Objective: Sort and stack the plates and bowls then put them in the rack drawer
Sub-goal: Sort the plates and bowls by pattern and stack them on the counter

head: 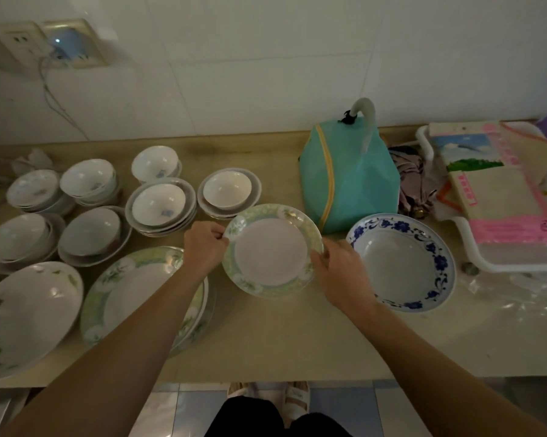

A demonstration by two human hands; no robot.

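Observation:
A green-rimmed plate (270, 250) is at the middle of the counter, and both hands hold it. My left hand (204, 244) pinches its left rim and my right hand (336, 272) grips its right rim. Left of it, partly under my left forearm, lies a stack of matching green-rimmed plates (133, 288). A blue-patterned bowl (401, 261) sits to the right. A large white dish with a leaf pattern (22, 313) lies at the far left. Several stacks of small white bowls on plates (158, 205) stand at the back left.
A teal zip bag (344, 181) stands just behind the held plate. A white tray (474, 247) with boxes fills the back right, with clear plastic wrap (518, 291) in front of it. Wall sockets and a cable (54, 99) are at the upper left. The counter's front edge (265, 378) runs below.

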